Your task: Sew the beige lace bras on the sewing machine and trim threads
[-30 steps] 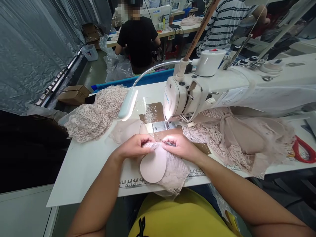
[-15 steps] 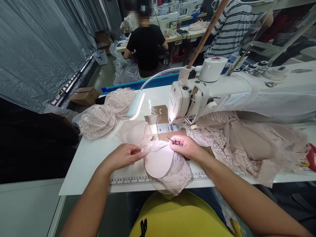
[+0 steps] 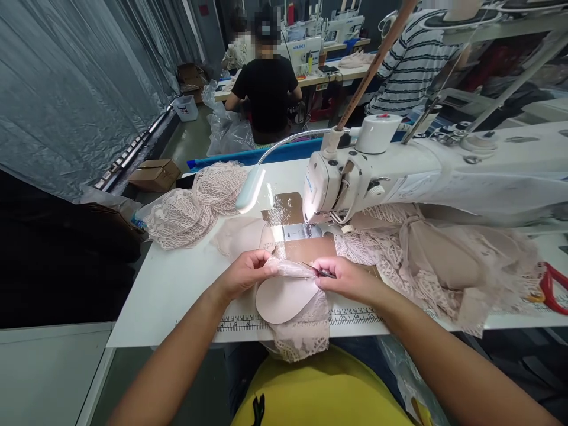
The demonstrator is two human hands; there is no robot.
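A pale pink lace bra [image 3: 298, 269] lies across the front of the sewing table, with a smooth foam cup [image 3: 284, 300] face up and lace hanging over the table edge. My left hand [image 3: 246, 275] pinches the left end of its lace band between thumb and fingers. At the other end, my right hand [image 3: 348, 277] is closed on the lace and also holds small dark pointed snips [image 3: 326, 273], their tip toward the left. Just beyond both hands stands the needle area of a white sewing machine [image 3: 328, 183]. Another sheer cup [image 3: 242, 235] rests beyond my left hand.
Stacked lace cups [image 3: 180, 219] sit at the table's back left, under a lamp [image 3: 251, 189]. More lace pieces [image 3: 437, 254] pile up on the right, near red-handled scissors [image 3: 552, 287]. A printed ruler [image 3: 242, 322] runs along the front edge. Co-workers sit beyond.
My left hand has moved right and closed its fingers on the lace band. My right hand has come slightly nearer to me, and the cup has turned a little.
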